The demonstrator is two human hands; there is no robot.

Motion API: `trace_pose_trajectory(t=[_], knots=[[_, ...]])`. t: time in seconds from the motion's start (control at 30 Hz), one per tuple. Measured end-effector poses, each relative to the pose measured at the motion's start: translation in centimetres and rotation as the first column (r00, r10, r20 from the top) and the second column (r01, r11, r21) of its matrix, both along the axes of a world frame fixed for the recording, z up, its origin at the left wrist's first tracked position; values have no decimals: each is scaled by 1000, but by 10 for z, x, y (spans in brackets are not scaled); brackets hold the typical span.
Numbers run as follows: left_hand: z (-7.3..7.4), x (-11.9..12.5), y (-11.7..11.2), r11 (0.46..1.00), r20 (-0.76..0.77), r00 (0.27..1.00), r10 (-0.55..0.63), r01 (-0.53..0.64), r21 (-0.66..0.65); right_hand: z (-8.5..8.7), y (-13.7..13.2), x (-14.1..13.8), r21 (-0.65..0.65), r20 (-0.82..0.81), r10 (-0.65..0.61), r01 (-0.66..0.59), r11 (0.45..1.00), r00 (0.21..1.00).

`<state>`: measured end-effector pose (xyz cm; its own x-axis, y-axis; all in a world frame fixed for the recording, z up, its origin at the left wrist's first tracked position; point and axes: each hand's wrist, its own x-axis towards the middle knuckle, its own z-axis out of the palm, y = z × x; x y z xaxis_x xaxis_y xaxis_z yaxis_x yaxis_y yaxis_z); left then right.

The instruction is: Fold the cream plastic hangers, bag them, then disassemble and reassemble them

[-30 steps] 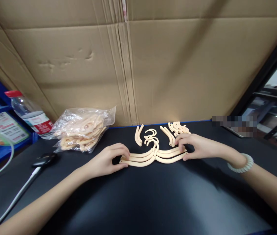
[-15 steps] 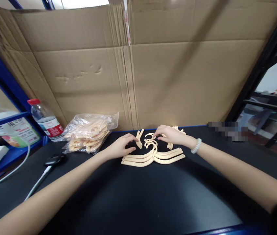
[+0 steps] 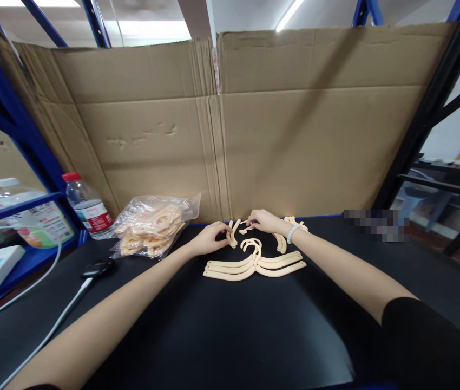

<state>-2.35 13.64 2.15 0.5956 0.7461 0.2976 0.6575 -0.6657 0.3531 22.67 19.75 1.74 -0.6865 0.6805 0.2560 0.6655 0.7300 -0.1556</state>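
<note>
head view, right grip (image 3: 265, 221) pinching hook (image 3: 245, 230), left grip (image 3: 212, 239) unclear, red bottle label (image 3: 99, 220) (unreadable)

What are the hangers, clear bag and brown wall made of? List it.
Hangers: probably plastic, smooth, cream, satin-looking, with moulded-looking curves; painted wood possible.
Bag: seemingly thin plastic film, glossy, see-through and wrinkled.
Wall: apparently cardboard, matte, with creases and fold lines.

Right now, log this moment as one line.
left hand: at loose arm pieces; right hand: at loose hooks; hangers: on black table; plastic bag: at left
</note>
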Motion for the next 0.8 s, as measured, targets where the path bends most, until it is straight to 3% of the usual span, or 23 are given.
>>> trace_pose_trajectory(t=[0.27, 0.4, 0.53, 0.63, 0.8], knots=[[-4, 11, 18, 937, -104, 944, 314, -326, -123, 0, -8, -8, -50, -14, 34, -34, 998, 999], [1, 21, 26, 893, -167, 906, 389, -415, -175, 0, -8, -11, -87, -88, 35, -43, 995, 995], [5, 26, 26, 866, -199, 883, 426, -461, -192, 1, -8, -6, -105, -280, 7, -38, 994, 960], [8, 27, 25, 852, -220, 868, 445, -486, -194, 1, -9, -1, -118, -505, -65, 6, 993, 861], [10, 27, 26, 835, -224, 858, 462, -506, -215, 3, -16, 6, -254, -788, -214, 12, 967, 577]])
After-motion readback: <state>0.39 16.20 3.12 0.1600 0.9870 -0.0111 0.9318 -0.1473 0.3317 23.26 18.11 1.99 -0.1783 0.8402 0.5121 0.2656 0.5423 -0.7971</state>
